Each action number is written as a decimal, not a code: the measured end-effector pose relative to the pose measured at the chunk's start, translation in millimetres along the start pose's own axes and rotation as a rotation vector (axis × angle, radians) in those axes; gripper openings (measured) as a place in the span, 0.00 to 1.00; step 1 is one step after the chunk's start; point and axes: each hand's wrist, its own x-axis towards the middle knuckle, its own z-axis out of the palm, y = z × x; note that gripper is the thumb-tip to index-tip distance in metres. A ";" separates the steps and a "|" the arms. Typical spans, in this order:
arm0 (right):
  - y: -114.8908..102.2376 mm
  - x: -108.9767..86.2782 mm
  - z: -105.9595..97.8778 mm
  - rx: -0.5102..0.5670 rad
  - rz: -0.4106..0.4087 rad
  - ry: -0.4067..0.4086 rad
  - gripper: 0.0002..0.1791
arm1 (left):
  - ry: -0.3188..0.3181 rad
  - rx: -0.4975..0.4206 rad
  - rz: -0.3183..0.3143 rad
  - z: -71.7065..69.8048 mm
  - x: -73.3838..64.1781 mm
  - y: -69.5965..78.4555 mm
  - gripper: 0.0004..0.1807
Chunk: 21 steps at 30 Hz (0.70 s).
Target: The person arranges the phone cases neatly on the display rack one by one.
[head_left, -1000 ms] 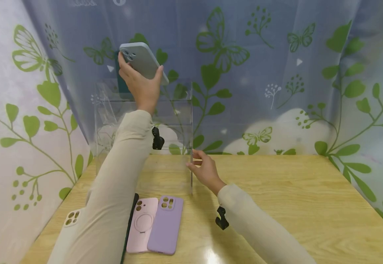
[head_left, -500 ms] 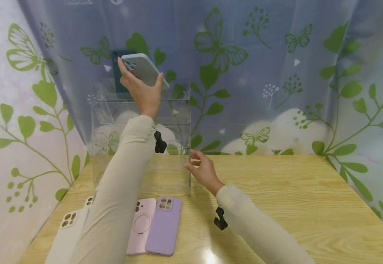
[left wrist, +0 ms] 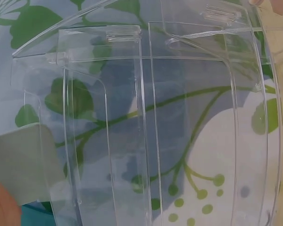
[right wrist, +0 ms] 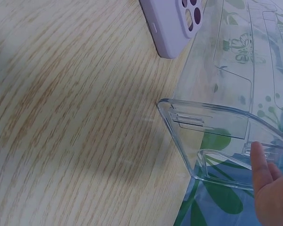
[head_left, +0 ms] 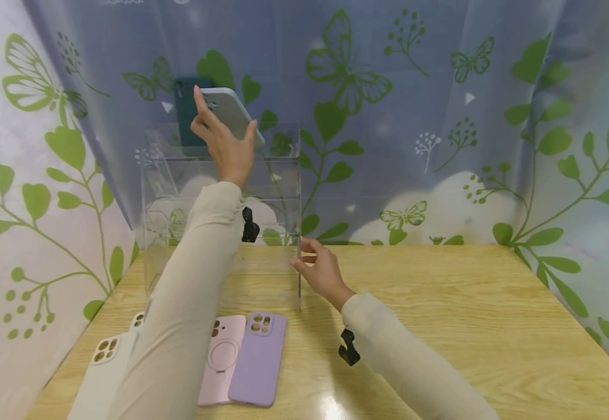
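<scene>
My left hand [head_left: 226,146] holds a light grey phone case [head_left: 230,108] at the top of a clear acrylic display rack [head_left: 262,216], thumb on the right edge. The index finger points up across the case's camera cutouts. Just left of it, a dark teal phone case [head_left: 188,114] leans in the top tier, partly covered by the hand. In the left wrist view, the grey case [left wrist: 26,165] shows behind the rack's clear panels. My right hand [head_left: 325,271] grips the rack's right side panel, with a finger against the clear plastic in the right wrist view.
A purple phone case [head_left: 258,361] overlaps a pink one [head_left: 223,361] with a ring on the wooden table [head_left: 441,326]. Left of my sleeve lies a white case [head_left: 102,373], with another case's corner beside it. A patterned curtain [head_left: 378,146] hangs behind the rack.
My left hand has lowered the grey case toward the rack's top tier, and more of the teal case shows. The index finger has straightened upward. My right hand stays at the side panel.
</scene>
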 end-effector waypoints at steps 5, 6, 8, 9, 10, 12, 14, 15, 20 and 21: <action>-0.8 -1.1 1.0 0.002 0.008 -0.009 0.30 | -0.015 0.033 -0.004 -0.8 0.6 -1.0 0.51; -0.7 -1.2 1.2 0.000 0.008 -0.010 0.30 | -0.016 0.043 0.003 -1.1 0.9 -1.0 0.51; -0.8 -1.2 1.6 0.001 0.005 -0.009 0.30 | -0.018 0.065 0.020 -1.6 1.5 -1.1 0.50; -0.7 -1.2 1.7 0.000 0.003 -0.009 0.30 | -0.020 0.076 0.026 -1.9 1.7 -1.0 0.50; -0.5 -1.1 1.9 -0.002 0.001 -0.009 0.30 | -0.023 0.086 0.030 -2.1 1.8 -0.8 0.50; -0.4 -0.9 2.0 -0.005 -0.001 -0.007 0.30 | -0.034 0.098 0.028 -2.4 2.5 0.0 0.49; -0.6 -1.1 1.9 -0.004 -0.001 -0.009 0.30 | -0.057 0.108 0.011 -2.8 3.0 1.4 0.50; -0.9 -1.0 1.7 -0.002 0.000 -0.010 0.30 | -0.079 0.116 -0.002 -3.0 3.5 2.3 0.50; -2.7 -0.8 0.4 -0.003 -0.004 -0.006 0.31 | -0.211 0.239 -0.019 -5.0 6.5 5.2 0.51; -2.7 -0.5 0.3 -0.005 -0.005 -0.005 0.31 | -0.235 0.270 -0.010 -5.4 7.1 4.8 0.51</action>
